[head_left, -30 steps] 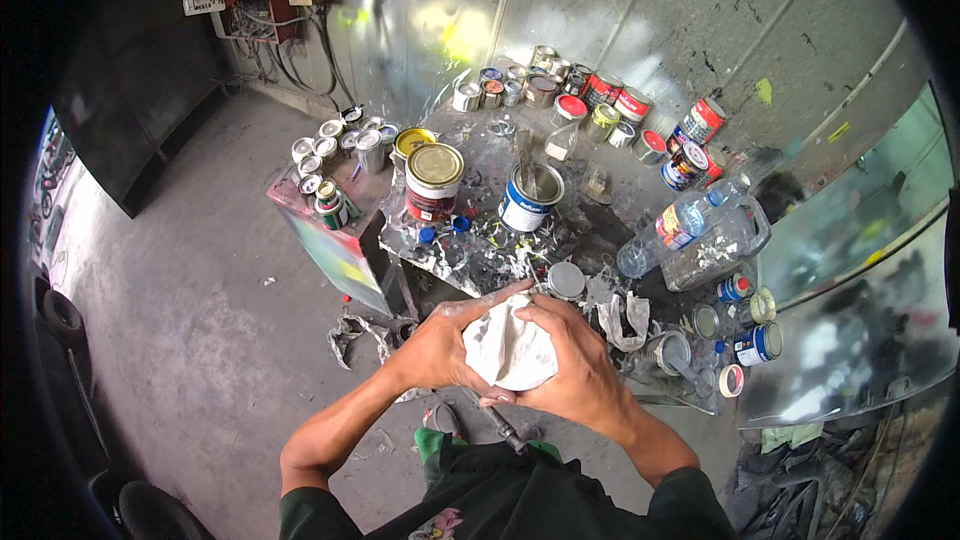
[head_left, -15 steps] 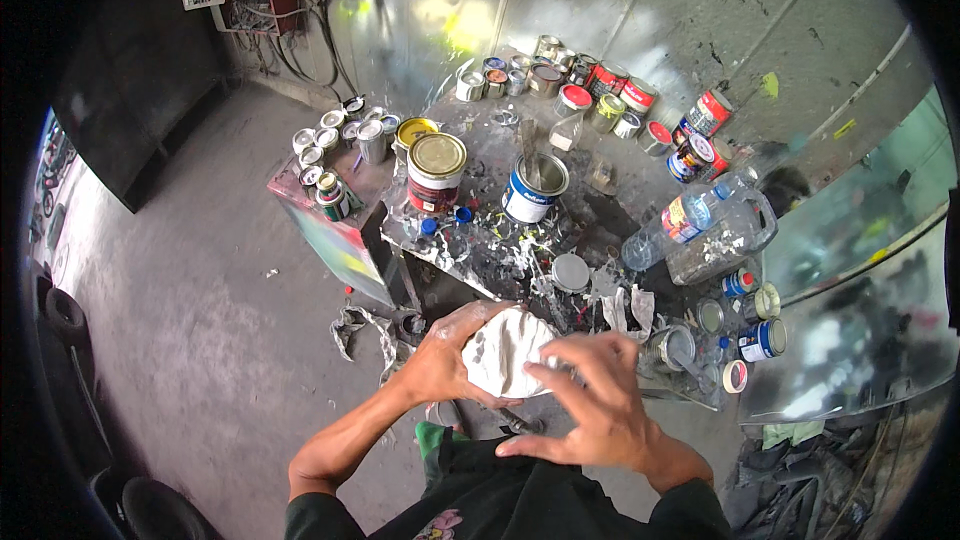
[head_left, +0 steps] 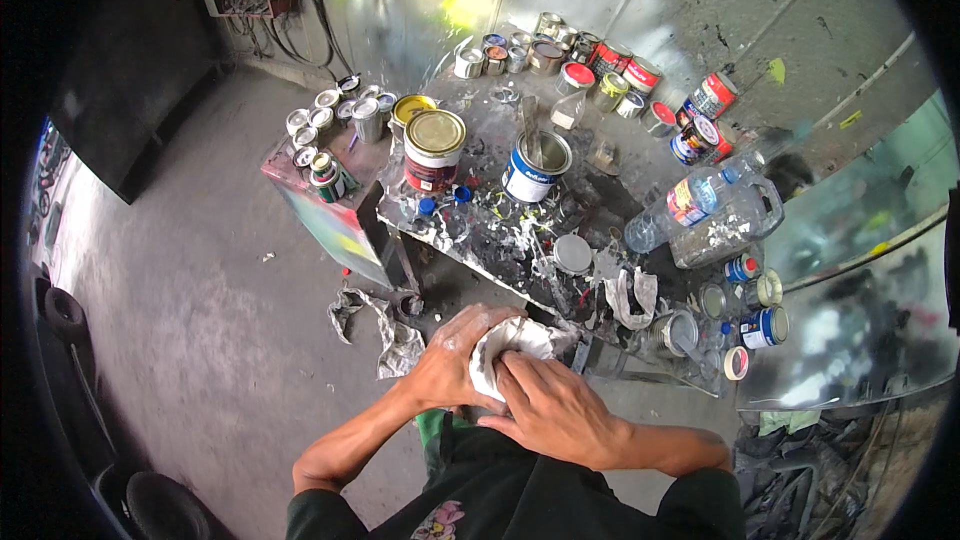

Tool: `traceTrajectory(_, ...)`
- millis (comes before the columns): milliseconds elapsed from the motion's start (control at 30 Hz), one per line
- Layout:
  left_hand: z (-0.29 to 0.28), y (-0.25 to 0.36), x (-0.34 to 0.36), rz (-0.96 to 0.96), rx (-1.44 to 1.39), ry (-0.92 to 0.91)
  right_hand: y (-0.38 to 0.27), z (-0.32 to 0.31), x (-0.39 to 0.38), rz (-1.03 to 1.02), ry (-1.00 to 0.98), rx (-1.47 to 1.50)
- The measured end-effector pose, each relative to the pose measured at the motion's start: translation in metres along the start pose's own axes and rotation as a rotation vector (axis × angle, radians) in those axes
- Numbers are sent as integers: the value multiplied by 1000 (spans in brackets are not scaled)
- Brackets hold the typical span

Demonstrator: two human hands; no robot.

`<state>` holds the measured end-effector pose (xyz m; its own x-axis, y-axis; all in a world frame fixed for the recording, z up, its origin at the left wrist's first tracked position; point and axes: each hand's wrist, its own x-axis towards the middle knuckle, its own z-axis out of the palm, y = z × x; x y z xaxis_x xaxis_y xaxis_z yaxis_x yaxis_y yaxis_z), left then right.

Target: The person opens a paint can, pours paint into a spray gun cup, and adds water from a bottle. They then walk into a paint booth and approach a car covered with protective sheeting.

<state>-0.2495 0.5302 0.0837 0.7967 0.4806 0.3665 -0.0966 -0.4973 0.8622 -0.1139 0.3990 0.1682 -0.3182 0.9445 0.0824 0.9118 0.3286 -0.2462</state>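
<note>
A crumpled white cloth or paper wad (head_left: pixel 522 338), roughly round, is held in front of my body by the table's near edge. My left hand (head_left: pixel 460 348) wraps round its left side, with whitish smears on the knuckles. The fingers of my right hand (head_left: pixel 560 408) are bent together and pressed into the wad's near side, the thumb lower down. Whether something lies inside the wad is hidden by my hands. Beyond it stand a blue-and-white open can (head_left: pixel 533 183) with a flat blade tool (head_left: pixel 530 130) upright in it, and a round grey lid (head_left: pixel 573 253).
A large lidded can (head_left: pixel 434 152) and several small paint tins (head_left: pixel 366 120) stand at the left. Clear plastic bottles (head_left: pixel 660 223), a tape roll (head_left: pixel 736 363) and a torn white scrap (head_left: pixel 632 300) lie at the right. Crumpled paper (head_left: pixel 395 340) lies below the table's left end.
My right hand has moved left and inward, its spread fingers closing onto the white wad. The wad has folded up at its near side. My left hand keeps its hold.
</note>
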Motion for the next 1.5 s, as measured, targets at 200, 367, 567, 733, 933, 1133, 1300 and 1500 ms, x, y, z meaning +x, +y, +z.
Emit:
traceTrajectory(200,-3,-5,-10,-17,27,40,10,-2,1,-135,60,89)
traceTrajectory(367,-11,3,-7,14,1,55,2,-7,-5,-112,141,0)
traceTrajectory(567,-12,8,1,83,-100,103,8,-11,-4,-91,64,-99)
traceTrajectory(733,-7,-1,-12,-36,-25,26,16,-1,-4,-79,12,-64)
traceTrajectory(933,-3,-1,-11,-11,-47,29,13,4,-3,-28,15,-20)
traceTrajectory(1133,-2,6,-13,-101,-124,17,18,8,-5,-88,-59,-140)
traceTrajectory(1300,3,2,-14,-73,-147,-1,18,9,-8,-65,-97,-130)
traceTrajectory(1500,3,3,-13,-49,-126,-17,15,9,-8,-15,-64,-74)
